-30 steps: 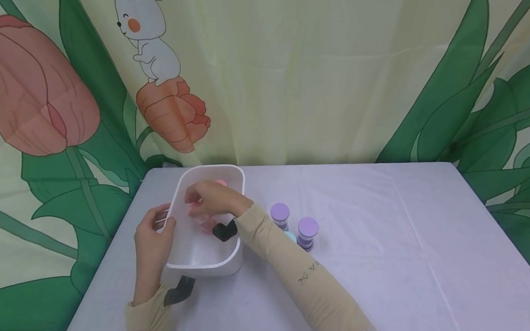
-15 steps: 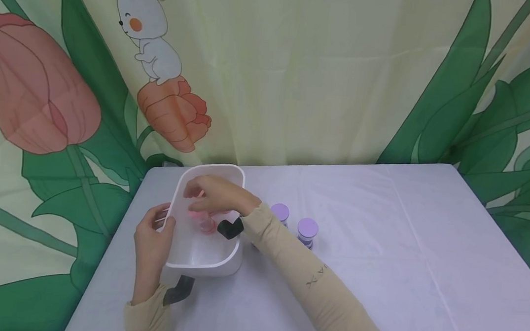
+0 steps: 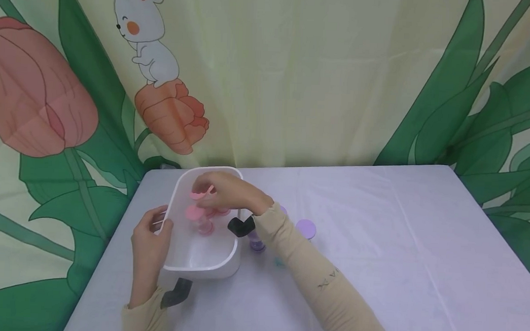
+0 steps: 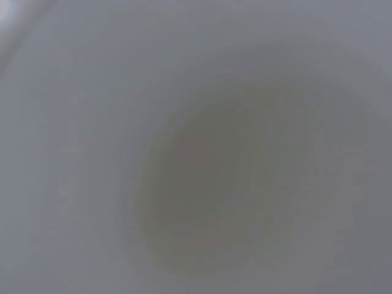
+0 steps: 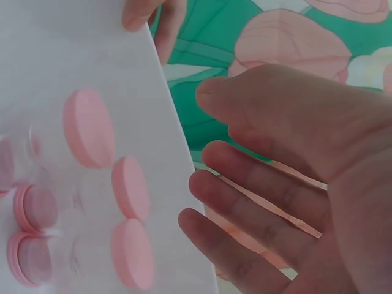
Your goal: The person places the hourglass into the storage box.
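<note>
- Several pink jars [image 3: 195,212], head view, sit inside the white box [image 3: 190,252]; your left hand [image 3: 151,242] grips it, your right hand [image 3: 228,191] above them.
- Left wrist: blurred.
- Right wrist: right fingers [image 5: 245,211] apart, empty; likely between jars, next move calls for clearance.

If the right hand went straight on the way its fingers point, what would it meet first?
Probably a pink lid in the white bin; the right hand points that way, though its height above it is hard to judge.
</note>
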`<action>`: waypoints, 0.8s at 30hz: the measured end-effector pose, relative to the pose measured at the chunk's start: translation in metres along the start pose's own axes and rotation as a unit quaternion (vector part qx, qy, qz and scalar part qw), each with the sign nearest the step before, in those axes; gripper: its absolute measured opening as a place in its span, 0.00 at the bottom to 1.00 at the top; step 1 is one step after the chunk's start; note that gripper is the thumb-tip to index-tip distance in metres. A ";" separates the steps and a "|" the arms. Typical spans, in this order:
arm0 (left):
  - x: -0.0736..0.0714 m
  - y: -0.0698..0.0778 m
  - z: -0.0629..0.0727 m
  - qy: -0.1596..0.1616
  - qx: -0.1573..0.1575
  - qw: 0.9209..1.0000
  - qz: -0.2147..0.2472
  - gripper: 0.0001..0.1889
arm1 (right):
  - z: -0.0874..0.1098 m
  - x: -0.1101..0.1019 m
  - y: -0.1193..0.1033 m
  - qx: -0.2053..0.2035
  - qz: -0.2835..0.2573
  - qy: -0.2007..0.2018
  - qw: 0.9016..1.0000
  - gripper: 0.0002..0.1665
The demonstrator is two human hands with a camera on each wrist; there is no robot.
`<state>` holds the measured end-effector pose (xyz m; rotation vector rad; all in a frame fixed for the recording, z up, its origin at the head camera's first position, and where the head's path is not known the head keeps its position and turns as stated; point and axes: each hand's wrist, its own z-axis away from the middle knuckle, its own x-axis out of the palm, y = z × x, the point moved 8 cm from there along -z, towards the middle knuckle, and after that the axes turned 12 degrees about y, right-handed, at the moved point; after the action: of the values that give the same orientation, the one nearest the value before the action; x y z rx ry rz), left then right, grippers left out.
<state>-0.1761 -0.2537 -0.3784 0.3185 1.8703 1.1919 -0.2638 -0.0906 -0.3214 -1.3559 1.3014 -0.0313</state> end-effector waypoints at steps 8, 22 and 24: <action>0.000 0.001 0.000 0.001 0.002 1.000 0.001 0.21 | 0.011 -0.011 0.003 -0.001 0.007 0.019 1.000 0.17; 0.000 0.003 0.001 0.002 0.018 1.000 0.000 0.21 | 0.034 -0.026 0.017 0.012 0.003 0.029 1.000 0.21; 0.000 0.003 0.001 0.003 0.018 1.000 0.000 0.21 | 0.038 -0.028 0.019 0.016 0.009 0.031 0.999 0.22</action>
<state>-0.1756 -0.2515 -0.3756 0.3352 1.8998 1.1613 -0.2609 -0.0409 -0.3285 -1.3252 1.3587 -0.0820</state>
